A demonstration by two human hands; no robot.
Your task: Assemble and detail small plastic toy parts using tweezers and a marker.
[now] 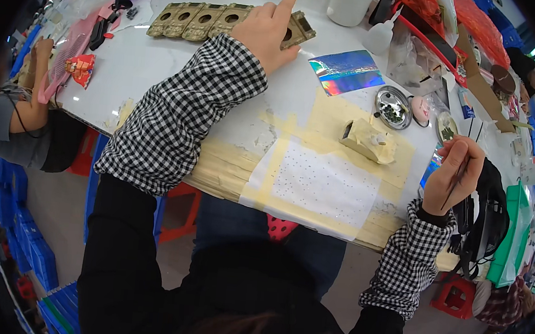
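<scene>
My left hand (266, 36) lies over the right part of a row of camouflage-patterned toy vehicle hulls (207, 19) with round holes. Its forefinger and thumb are spread, with the end hull (300, 31) showing beside them. Raised at the right edge of the table, my right hand (454, 174) is closed round thin dark tweezers (455, 186), their points upward. Left of it, a block wrapped in cream tape (369, 141) sits on a taped patch, a small white peg on top. Behind the block stands a round metal dish (393, 107) with small dark green pieces.
A dotted white sheet (317, 183) is taped at the table's front edge. Beyond lie a shiny holographic sheet (346, 71), a white squeeze bottle (379, 33) and a white mug (350, 4). A black bag (489, 215) and green tray (514, 236) are at right. Another person (21, 113) sits at left.
</scene>
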